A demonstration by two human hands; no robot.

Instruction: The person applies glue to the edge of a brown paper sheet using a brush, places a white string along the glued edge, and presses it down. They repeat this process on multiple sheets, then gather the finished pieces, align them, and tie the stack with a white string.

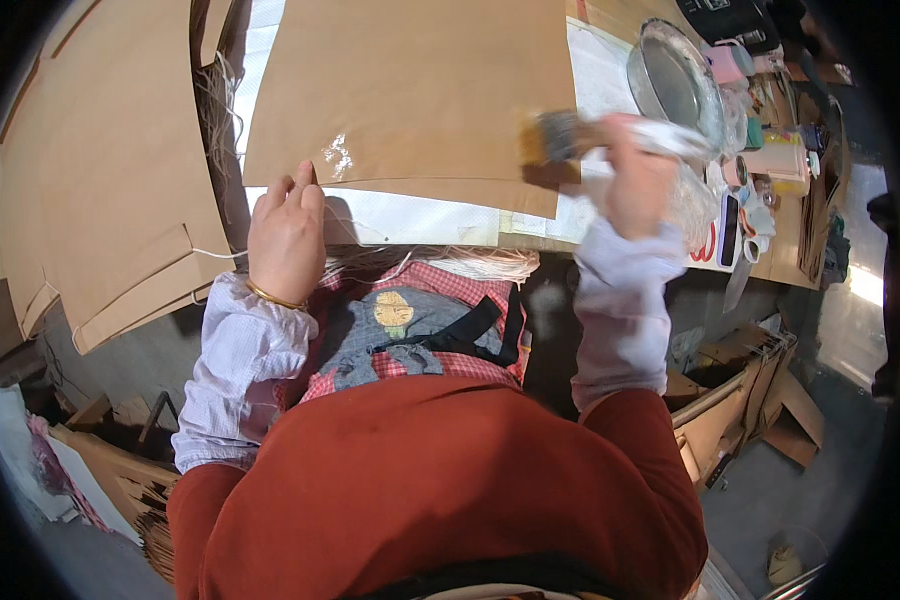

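A large sheet of brown kraft paper [420,80] lies on the white-covered worktable, with a crease along its near edge. My left hand [288,235] rests its outstretched fingertips on the sheet's near left corner; it holds nothing. A glossy wet patch [338,157] shines on the paper just beyond those fingers. In my right hand [640,185], blurred by motion, is a wide flat brush [560,138]. Its amber-brown bristles are over the sheet's near right edge; whether they touch the paper I cannot tell.
Brown paper pieces with white cord handles [110,200] are stacked at the left. A round metal basin [675,85] stands at the far right, near bottles, cups and a phone [729,230]. White strings [480,264] hang at the table's front edge. Cardboard boxes [735,400] sit lower right.
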